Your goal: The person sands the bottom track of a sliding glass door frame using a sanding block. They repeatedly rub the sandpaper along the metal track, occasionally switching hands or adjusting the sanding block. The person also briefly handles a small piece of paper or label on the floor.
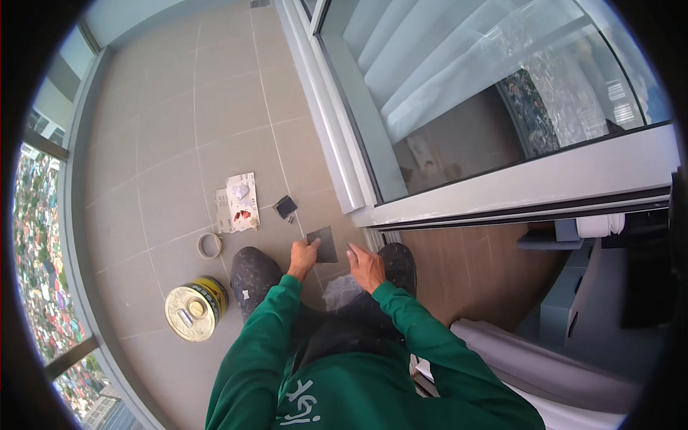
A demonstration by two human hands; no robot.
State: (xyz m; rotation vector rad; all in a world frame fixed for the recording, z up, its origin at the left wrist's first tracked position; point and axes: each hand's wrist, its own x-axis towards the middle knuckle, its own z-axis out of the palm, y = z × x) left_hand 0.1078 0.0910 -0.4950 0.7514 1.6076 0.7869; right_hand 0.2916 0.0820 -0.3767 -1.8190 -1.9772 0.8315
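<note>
A dark grey square sheet of sandpaper [323, 244] is pinched at its left edge by the left hand [303, 258], held just above the grey tiled floor [165, 143] near the white sliding-door frame [344, 179], while the right hand [365, 266] hovers just beside its right edge with fingers loosely curled, holding nothing I can make out. On the floor to the left lie a small black block [285, 206], a white sheet with red marks [238, 202], a ring of tape [209, 245] and a round yellow tin [195, 308] toward the glass railing edge.
</note>
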